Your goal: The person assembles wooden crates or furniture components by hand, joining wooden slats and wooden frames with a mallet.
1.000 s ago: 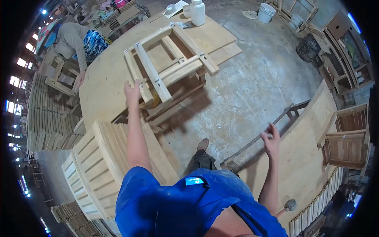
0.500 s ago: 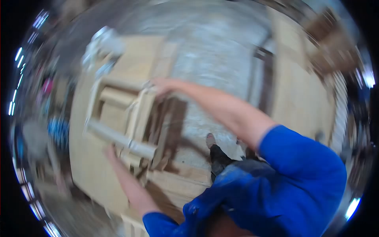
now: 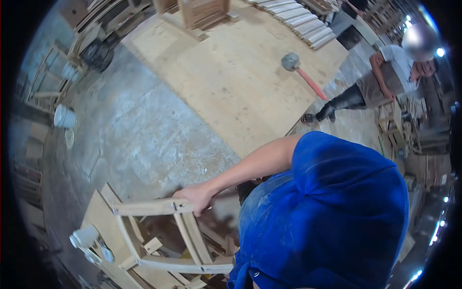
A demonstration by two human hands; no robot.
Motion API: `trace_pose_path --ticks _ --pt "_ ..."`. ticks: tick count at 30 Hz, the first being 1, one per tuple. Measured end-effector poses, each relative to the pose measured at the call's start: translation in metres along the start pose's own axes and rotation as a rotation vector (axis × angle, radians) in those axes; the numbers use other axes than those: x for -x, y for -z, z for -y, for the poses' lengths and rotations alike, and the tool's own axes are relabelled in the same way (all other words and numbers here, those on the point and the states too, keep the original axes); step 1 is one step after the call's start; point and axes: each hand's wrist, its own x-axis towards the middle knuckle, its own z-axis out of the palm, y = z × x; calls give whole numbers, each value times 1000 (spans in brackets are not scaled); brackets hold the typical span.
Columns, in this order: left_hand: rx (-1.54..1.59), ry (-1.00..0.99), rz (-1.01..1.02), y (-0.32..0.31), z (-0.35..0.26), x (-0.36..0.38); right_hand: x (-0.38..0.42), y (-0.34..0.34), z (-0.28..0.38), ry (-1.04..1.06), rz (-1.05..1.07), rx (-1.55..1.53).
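My right hand (image 3: 196,196) is closed around one corner of a pale wooden frame (image 3: 144,208). Thin rails join the frame's longer members, and dark spots mark its joints. Below and beside it, loose wood pieces show through the openings. The lower part of the frame runs behind my blue shirt. My left hand is out of sight. On the large wooden table (image 3: 231,91) ahead lies a mallet (image 3: 310,82) with a dark head and a red handle, apart from my hand.
Stacked pale strips (image 3: 298,20) and a wooden assembly (image 3: 204,14) sit on the table's far side. A person (image 3: 392,72) stands at the right. White buckets (image 3: 64,116) are on the floor at left. A white container (image 3: 85,236) rests on the lower-left board.
My view has swung right, bringing the table with the mallet into sight. The frame now appears lower, still in my right hand. My left hand has left the view.
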Motion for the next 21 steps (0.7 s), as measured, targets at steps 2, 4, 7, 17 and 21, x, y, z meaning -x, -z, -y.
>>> trace_pose_path --ticks 2,4,7,17,21 --pt "-3 -47 34 -10 -28 20 62 42 -12 41 -102 -37" --pt "5 -96 63 -23 -49 42 123 75 -27 63 -328 32" --pt "26 -161 104 -40 -79 81 217 114 -69 81 -613 86" --pt "29 -355 396 -98 -167 229 456 215 -253 -152 -1050 -38" --pt "-103 -461 606 -181 -240 326 512 241 -289 -364 -1273 388"
